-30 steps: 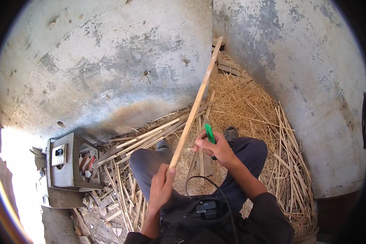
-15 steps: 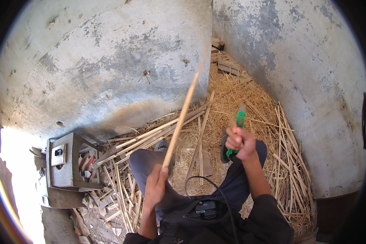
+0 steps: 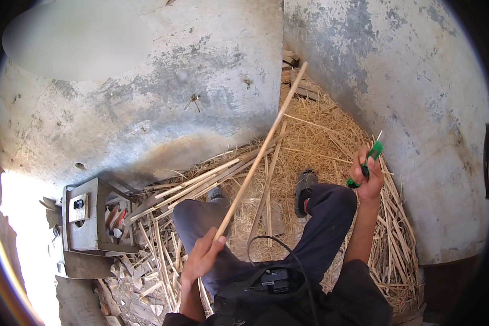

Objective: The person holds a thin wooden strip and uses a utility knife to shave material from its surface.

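R hand (image 3: 367, 179): clenched on green cutter (image 3: 375, 151), now farther R of stick (image 3: 261, 157)
L hand (image 3: 202, 258): grasping stick's near end, bit lower vs prev
Floor (image 3: 245, 209): shavings (image 3: 320, 125), strips (image 3: 388, 228)
Walls (image 3: 424, 108): grey, peeling

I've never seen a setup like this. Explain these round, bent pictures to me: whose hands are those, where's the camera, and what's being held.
There is no machine here; these are a person's own bare hands. The camera is worn on their head, looking down, and its wide fisheye lens bends straight edges. The left hand grips one end of a long wooden strip, which slants up and away. The right hand holds a green tool with a thin, blade-like tip, well apart from the strip. Pale, straw-like shavings cover much of the floor, with more loose strips at the right and a wooden box-like stand at the left.
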`<state>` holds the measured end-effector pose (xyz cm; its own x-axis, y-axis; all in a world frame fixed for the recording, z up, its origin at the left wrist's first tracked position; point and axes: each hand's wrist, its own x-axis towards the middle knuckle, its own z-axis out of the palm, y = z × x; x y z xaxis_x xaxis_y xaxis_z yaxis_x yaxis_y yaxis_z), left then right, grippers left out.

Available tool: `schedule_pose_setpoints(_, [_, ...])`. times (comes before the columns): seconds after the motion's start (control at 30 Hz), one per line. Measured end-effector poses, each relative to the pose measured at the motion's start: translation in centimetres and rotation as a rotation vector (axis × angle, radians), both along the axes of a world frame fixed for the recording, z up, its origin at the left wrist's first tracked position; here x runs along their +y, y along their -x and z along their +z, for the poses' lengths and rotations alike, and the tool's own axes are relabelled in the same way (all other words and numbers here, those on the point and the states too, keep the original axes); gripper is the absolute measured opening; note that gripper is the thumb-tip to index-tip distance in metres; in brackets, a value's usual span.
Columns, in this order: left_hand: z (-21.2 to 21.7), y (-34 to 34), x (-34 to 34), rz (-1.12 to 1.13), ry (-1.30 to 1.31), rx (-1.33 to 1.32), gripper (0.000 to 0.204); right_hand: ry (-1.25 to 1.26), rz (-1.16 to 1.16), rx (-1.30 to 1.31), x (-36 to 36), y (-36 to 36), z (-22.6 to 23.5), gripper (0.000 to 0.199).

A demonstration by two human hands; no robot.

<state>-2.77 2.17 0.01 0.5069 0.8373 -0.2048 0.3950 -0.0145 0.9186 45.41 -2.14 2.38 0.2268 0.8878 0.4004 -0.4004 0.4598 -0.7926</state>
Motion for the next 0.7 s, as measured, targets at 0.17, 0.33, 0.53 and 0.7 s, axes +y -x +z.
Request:
schedule_pose_setpoints(0.17, [-1.0,0.1,0.5,-0.097,0.056,-0.005,0.041,0.115,-0.103,-0.098,1.4,0.9,-0.8,0.041])
schedule_pose_setpoints(0.33, [-2.0,-0.7,0.4,-0.197,0.067,-0.016,0.039,0.391,-0.361,-0.515,3.9,4.3,-1.3,0.042])
schedule_pose_setpoints(0.53, [-1.6,-0.9,0.1,-0.155,0.073,-0.007,0.038,0.259,-0.536,-1.049,5.3,7.2,-0.4,0.034])
schedule_pose_setpoints(0.7, [-1.3,-0.8,0.0,-0.147,0.054,0.006,0.038,0.122,-0.580,-1.050,5.9,7.8,1.0,0.033])
